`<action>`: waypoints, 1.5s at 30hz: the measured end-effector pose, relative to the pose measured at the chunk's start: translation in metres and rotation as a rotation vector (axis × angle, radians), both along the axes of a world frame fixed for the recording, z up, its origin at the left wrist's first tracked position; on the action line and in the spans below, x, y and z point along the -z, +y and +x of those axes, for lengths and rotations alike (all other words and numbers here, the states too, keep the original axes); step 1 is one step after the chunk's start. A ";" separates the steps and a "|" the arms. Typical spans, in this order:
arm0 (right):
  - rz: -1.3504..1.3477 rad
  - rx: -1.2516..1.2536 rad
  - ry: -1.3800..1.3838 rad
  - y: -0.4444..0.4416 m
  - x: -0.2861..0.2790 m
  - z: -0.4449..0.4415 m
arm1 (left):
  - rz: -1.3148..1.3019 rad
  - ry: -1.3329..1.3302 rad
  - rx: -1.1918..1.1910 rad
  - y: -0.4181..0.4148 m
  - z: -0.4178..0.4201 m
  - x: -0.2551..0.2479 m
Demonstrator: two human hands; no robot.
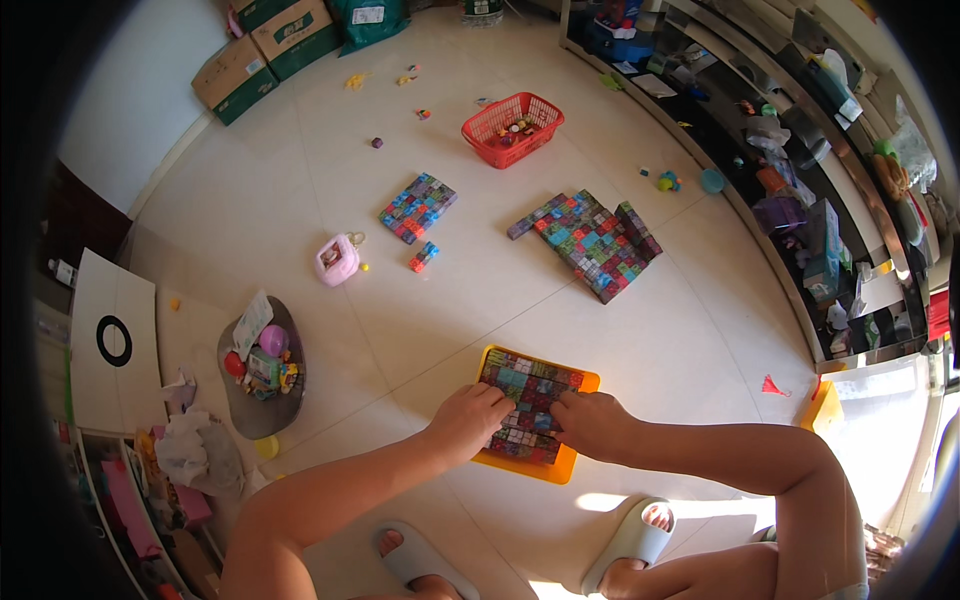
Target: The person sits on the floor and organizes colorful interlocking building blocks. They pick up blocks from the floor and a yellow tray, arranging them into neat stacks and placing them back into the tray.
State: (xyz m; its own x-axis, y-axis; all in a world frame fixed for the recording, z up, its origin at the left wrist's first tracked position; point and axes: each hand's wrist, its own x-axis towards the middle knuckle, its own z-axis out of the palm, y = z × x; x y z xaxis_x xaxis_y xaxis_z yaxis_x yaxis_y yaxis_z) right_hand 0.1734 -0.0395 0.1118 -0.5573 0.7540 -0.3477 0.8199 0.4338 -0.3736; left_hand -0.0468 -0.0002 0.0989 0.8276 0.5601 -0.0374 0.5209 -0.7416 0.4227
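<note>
A yellow plastic tray point(568, 466) lies on the tiled floor before me, with rows of small patterned cubes point(525, 390) filling most of it. My left hand point(471, 420) rests at the left side of the cubes, fingers curled on them. At the right side, my right hand point(596, 424) has its fingertips on the cubes too. Whether either hand grips a cube is hidden by the fingers. Further off lie a large flat block of like cubes point(592, 244) with strips along its edges, a smaller flat block point(418, 208), and a short piece of several cubes point(424, 256).
A red plastic basket point(512, 154) holds small toys. A pink fluffy pouch point(337, 259) lies left of the cubes; a dark board point(262, 420) bears toys. Cardboard boxes point(296, 37) stand at the back left, and a cluttered shelf unit point(750, 180) curves along the right. My slippered feet flank the tray.
</note>
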 end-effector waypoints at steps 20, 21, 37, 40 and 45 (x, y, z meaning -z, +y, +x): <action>0.065 0.067 -0.047 0.021 -0.042 0.020 | -0.181 -0.076 -0.074 0.025 0.034 -0.027; 0.069 0.047 -0.046 0.022 -0.041 0.019 | -0.161 -0.075 -0.072 0.025 0.033 -0.026; 0.435 -0.111 -0.186 0.027 0.020 -0.008 | -0.069 0.002 0.019 -0.001 0.005 -0.029; 0.530 -0.148 -0.179 0.023 0.024 -0.008 | -0.035 0.015 0.056 -0.006 0.000 -0.029; 0.212 -0.001 -0.197 0.025 0.001 0.014 | -0.032 -0.019 0.053 -0.008 -0.009 -0.026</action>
State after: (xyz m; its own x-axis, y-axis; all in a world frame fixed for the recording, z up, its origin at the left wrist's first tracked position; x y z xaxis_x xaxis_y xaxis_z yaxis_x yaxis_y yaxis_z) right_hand 0.1873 -0.0142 0.1106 -0.4951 0.8210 -0.2844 0.8674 0.4857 -0.1081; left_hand -0.0559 -0.0078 0.1250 0.8568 0.5143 -0.0387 0.4732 -0.7539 0.4558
